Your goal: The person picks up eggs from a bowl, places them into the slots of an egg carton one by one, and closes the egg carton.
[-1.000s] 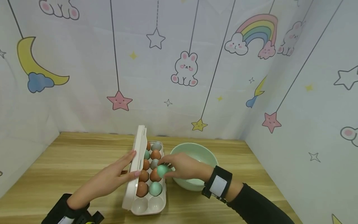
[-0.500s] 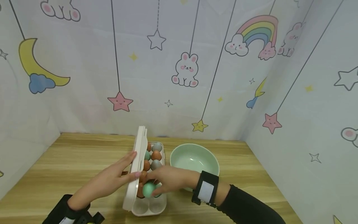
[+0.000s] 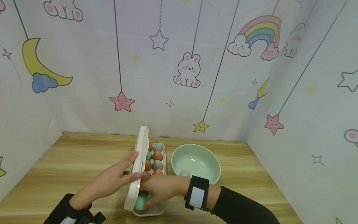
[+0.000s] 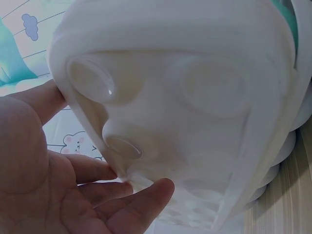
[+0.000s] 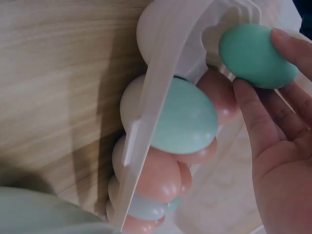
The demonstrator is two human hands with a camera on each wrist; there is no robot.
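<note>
A white egg carton (image 3: 156, 211) stands on the table, its lid (image 3: 133, 193) tilted up on the left side. My left hand (image 3: 112, 175) holds that lid, thumb and forefinger over its edge; in the left wrist view other fingers (image 4: 141, 204) lie against the lid's outer face. Between the thumb and fingers of my right hand (image 5: 273, 146) is a green egg (image 5: 256, 54), held over the carton's near end beside an unfilled cup. A second green egg (image 5: 185, 119) sits in the row just behind. Brown and grey eggs (image 3: 158, 165) fill cups farther back.
A pale green bowl (image 3: 193, 155) stands right of the carton, with a pale rounded shape (image 3: 184, 173) showing inside it above my right wrist. Wood-grain table (image 3: 84, 161) extends left and right. A printed curtain (image 3: 156, 77) rises behind and at the sides.
My right hand has carried the green egg from above the carton's middle, by the bowl, toward its near end and lowered it. The left hand stays on the lid.
</note>
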